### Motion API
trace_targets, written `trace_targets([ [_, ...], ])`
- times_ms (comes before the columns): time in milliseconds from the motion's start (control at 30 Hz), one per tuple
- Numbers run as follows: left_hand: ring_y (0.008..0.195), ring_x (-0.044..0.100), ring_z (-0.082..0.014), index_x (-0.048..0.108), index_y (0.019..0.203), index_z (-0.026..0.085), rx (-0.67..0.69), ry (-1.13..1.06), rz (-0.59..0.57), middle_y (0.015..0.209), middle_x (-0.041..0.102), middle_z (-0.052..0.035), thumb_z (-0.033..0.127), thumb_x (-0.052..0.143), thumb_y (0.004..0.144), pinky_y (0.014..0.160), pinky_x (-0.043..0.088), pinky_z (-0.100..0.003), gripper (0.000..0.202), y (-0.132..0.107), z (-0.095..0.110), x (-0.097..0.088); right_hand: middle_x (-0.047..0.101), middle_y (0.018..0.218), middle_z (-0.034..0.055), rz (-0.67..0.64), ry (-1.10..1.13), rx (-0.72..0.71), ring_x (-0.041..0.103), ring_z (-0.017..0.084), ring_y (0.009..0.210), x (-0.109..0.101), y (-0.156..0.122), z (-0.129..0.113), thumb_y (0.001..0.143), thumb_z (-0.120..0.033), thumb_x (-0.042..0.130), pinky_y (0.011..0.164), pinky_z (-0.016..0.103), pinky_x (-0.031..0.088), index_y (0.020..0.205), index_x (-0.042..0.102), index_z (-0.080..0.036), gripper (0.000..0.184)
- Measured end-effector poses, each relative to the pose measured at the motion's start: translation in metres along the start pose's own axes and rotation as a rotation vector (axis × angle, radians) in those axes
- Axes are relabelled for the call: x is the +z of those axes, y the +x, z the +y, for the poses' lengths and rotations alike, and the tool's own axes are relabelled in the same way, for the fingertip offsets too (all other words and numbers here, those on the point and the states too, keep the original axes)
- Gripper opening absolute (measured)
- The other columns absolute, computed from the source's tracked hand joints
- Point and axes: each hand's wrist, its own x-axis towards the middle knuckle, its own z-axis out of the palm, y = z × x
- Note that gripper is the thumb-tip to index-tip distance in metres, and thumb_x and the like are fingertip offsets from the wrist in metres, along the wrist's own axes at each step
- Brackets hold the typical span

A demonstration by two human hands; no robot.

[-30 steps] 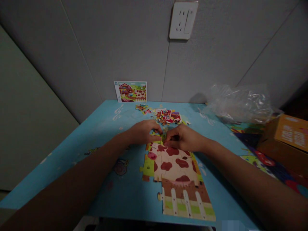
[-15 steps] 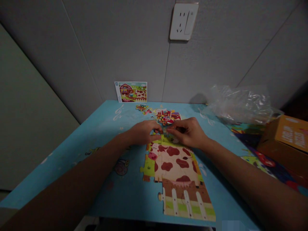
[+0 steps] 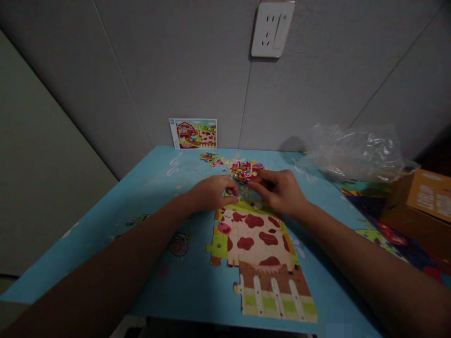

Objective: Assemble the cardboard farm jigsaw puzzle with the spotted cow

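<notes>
A partly assembled jigsaw puzzle (image 3: 260, 239) lies flat on the blue table, showing a brown-spotted cow above a white fence. My left hand (image 3: 214, 193) is at the puzzle's far left edge, its fingers curled and its thumb apart from them; no piece shows between them. Beyond the puzzle is a heap of loose puzzle pieces (image 3: 242, 170). My right hand (image 3: 282, 191) reaches to the heap's near right side, thumb and forefinger slightly apart beside the pieces. Whether its fingertips touch a piece is hard to make out.
Against the grey wall leans a picture card (image 3: 195, 134) with a barn and cow. A few loose pieces (image 3: 209, 157) lie left of the heap. To the right are a clear plastic bag (image 3: 355, 152) and an orange box (image 3: 419, 202). A wall socket (image 3: 273, 29) is above.
My right hand has moved away from my left fingertips, slightly up and right to the heap. My left hand has hardly moved. The whole view has shifted a little.
</notes>
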Motion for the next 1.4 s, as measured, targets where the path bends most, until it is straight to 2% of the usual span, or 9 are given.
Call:
trace_targets([
  [33, 0.086, 0.06, -0.0167, 0.067, 0.093, 0.017, -0.003, 0.0, 0.0, 0.093, 0.068, -0.0045, 0.028, 0.064, 0.082, 0.08, 0.044, -0.029, 0.016, 0.0, 0.0, 0.0, 0.041, 0.047, -0.0051, 0.034, 0.008, 0.021, 0.034, 0.007, 0.044, -0.001, 0.0, 0.0, 0.083, -0.032, 0.056, 0.049, 0.024, 0.026, 0.062, 0.056, -0.016, 0.027],
  [67, 0.085, 0.06, -0.0167, 0.067, 0.093, 0.017, -0.003, 0.001, -0.002, 0.093, 0.067, -0.0047, 0.028, 0.063, 0.082, 0.08, 0.044, -0.03, 0.016, 0.0, 0.001, 0.0, 0.041, 0.047, -0.0051, -0.006, 0.021, 0.035, 0.034, 0.007, 0.044, -0.002, 0.0, 0.001, 0.082, -0.032, 0.056, 0.049, 0.024, 0.026, 0.061, 0.056, -0.016, 0.027],
  [167, 0.085, 0.059, -0.0165, 0.068, 0.09, 0.016, 0.02, 0.015, -0.005, 0.091, 0.067, -0.0049, 0.025, 0.061, 0.083, 0.081, 0.044, -0.03, 0.013, -0.001, 0.001, -0.001, 0.045, 0.048, -0.0048, -0.34, 0.049, 0.056, 0.036, 0.007, 0.044, -0.002, 0.0, 0.004, 0.077, -0.024, 0.058, 0.048, 0.023, 0.026, 0.059, 0.056, -0.016, 0.02],
  [233, 0.086, 0.059, -0.0166, 0.067, 0.088, 0.016, 0.028, 0.039, 0.007, 0.09, 0.065, -0.0053, 0.022, 0.059, 0.084, 0.082, 0.044, -0.03, 0.012, -0.001, 0.0, -0.002, 0.049, 0.05, -0.0043, -0.454, 0.031, 0.081, 0.038, 0.007, 0.045, -0.002, 0.0, 0.006, 0.076, -0.021, 0.058, 0.049, 0.022, 0.027, 0.062, 0.058, -0.015, 0.015],
  [400, 0.087, 0.058, -0.0178, 0.067, 0.084, 0.016, -0.004, 0.113, 0.001, 0.091, 0.063, -0.0061, 0.018, 0.054, 0.083, 0.082, 0.045, -0.031, 0.013, -0.004, -0.003, -0.007, 0.052, 0.052, -0.0034, -0.425, -0.051, 0.136, 0.04, 0.008, 0.047, -0.005, 0.002, 0.011, 0.078, -0.021, 0.058, 0.052, 0.023, 0.028, 0.071, 0.064, -0.014, 0.012],
  [667, 0.089, 0.057, -0.018, 0.065, 0.085, 0.019, -0.028, 0.139, -0.025, 0.094, 0.059, -0.0056, 0.012, 0.049, 0.078, 0.084, 0.044, -0.033, 0.019, -0.006, -0.001, -0.009, 0.047, 0.052, -0.0051, -0.496, -0.073, 0.047, 0.037, 0.008, 0.047, -0.006, 0.003, 0.013, 0.078, -0.019, 0.057, 0.053, 0.023, 0.025, 0.09, 0.068, -0.015, 0.017],
  [1100, 0.086, 0.056, -0.0177, 0.063, 0.086, 0.019, -0.042, 0.195, -0.028, 0.092, 0.057, -0.0049, 0.013, 0.047, 0.081, 0.079, 0.044, -0.031, 0.018, -0.006, 0.0, -0.008, 0.05, 0.054, -0.0041, -0.496, -0.162, 0.009, 0.039, 0.009, 0.049, -0.005, 0.004, 0.008, 0.078, -0.019, 0.056, 0.054, 0.023, 0.026, 0.091, 0.067, -0.017, 0.017],
  [1267, 0.089, 0.055, -0.0195, 0.065, 0.09, 0.017, 0.004, 0.151, -0.01, 0.093, 0.056, -0.006, 0.024, 0.058, 0.081, 0.082, 0.044, -0.033, 0.013, -0.006, 0.004, -0.007, 0.05, 0.054, -0.0039, -0.495, -0.176, 0.013, 0.04, 0.009, 0.049, -0.005, 0.004, 0.006, 0.077, -0.019, 0.057, 0.054, 0.023, 0.026, 0.092, 0.067, -0.017, 0.018],
  [1400, 0.097, 0.052, -0.0227, 0.066, 0.096, 0.017, 0.119, 0.083, -0.008, 0.099, 0.056, -0.0083, 0.036, 0.07, 0.076, 0.091, 0.042, -0.037, 0.029, -0.006, 0.012, -0.004, 0.05, 0.054, -0.0038, -0.477, -0.19, 0.013, 0.039, 0.009, 0.049, -0.005, 0.004, 0.003, 0.076, -0.019, 0.057, 0.054, 0.024, 0.026, 0.091, 0.069, -0.018, 0.018],
])
